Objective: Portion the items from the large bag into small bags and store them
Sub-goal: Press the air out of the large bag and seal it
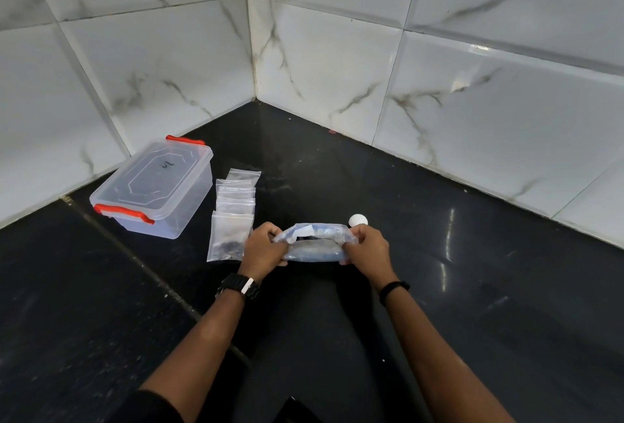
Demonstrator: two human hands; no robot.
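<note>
While pinching the large bag point(315, 242) at either end, left hand point(265, 247) and right hand point(366, 247) curled tight round it just above the dark counter point(439, 287): best to part the mouth evenly, keep it level, avoid spilling. Beside the left hand, a row of small bags point(234, 209), nearest apparently filled; beyond, lidded storage box point(155, 189), clasps closed.
</note>
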